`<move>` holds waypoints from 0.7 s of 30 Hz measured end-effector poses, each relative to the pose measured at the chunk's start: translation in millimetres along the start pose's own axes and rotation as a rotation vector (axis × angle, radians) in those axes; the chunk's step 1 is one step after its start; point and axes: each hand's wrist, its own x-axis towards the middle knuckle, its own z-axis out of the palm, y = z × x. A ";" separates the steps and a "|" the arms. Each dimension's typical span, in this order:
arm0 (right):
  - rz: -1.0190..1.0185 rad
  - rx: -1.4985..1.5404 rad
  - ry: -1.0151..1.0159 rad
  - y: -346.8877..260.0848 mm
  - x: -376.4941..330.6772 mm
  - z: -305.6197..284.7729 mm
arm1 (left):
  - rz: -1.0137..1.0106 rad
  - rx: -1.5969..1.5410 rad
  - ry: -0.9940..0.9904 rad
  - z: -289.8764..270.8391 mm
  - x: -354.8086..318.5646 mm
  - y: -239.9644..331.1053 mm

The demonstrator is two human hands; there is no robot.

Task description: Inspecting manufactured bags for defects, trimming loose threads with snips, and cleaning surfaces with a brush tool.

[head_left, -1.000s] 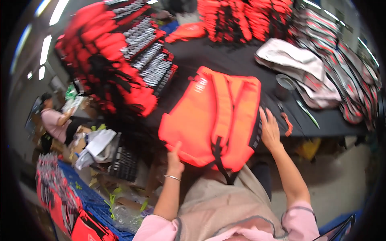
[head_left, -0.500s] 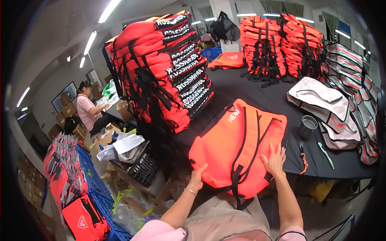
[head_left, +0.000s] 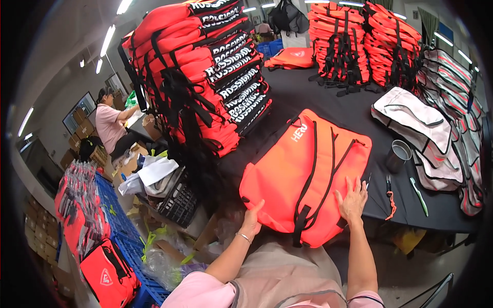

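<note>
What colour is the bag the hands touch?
The bag is orange-red, clearest in the head view.

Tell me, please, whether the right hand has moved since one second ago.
Yes: judged against the cup, the right hand has shifted left, farther onto the bag.

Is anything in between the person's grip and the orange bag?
Nothing visible: the left grip touches the orange bag at its lower left, the right grip lies on its right side. The cup stands apart, farther right.
</note>
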 end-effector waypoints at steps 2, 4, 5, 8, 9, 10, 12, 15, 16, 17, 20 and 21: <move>-0.003 -0.005 -0.002 1.6 -0.2 0.9 | 0.011 -0.004 -0.015 1.2 -0.1 0.2; -0.009 -0.011 0.001 4.1 1.3 1.7 | -0.003 -0.021 -0.026 -0.3 1.6 -1.4; -0.009 -0.010 -0.003 4.5 1.9 3.0 | -0.012 -0.028 -0.040 -1.1 1.7 -0.3; -0.014 -0.018 -0.011 6.5 5.0 7.0 | -0.043 -0.048 -0.048 -0.9 1.5 1.9; -0.018 -0.020 -0.014 7.9 5.5 7.6 | -0.046 -0.053 -0.050 0.0 1.1 2.8; -0.018 -0.026 -0.012 8.7 5.3 7.9 | -0.052 -0.054 -0.063 0.8 0.8 4.3; -0.016 -0.022 -0.029 8.0 8.0 7.4 | -0.051 -0.056 -0.083 1.2 0.2 5.0; -0.027 -0.012 -0.013 11.4 4.5 9.9 | -0.035 -0.041 -0.062 -2.7 4.4 1.9; -0.028 -0.006 -0.001 11.0 5.6 9.5 | -0.041 -0.052 -0.051 -4.2 5.8 0.8; -0.020 -0.008 -0.021 11.0 4.9 8.2 | -0.051 -0.062 -0.039 -3.7 5.2 -0.2; 0.000 -0.006 -0.055 8.8 6.2 7.8 | -0.038 -0.059 -0.057 -4.6 5.0 1.0; 0.008 -0.007 -0.076 8.8 6.3 7.8 | -0.035 -0.057 -0.065 -5.0 4.7 1.0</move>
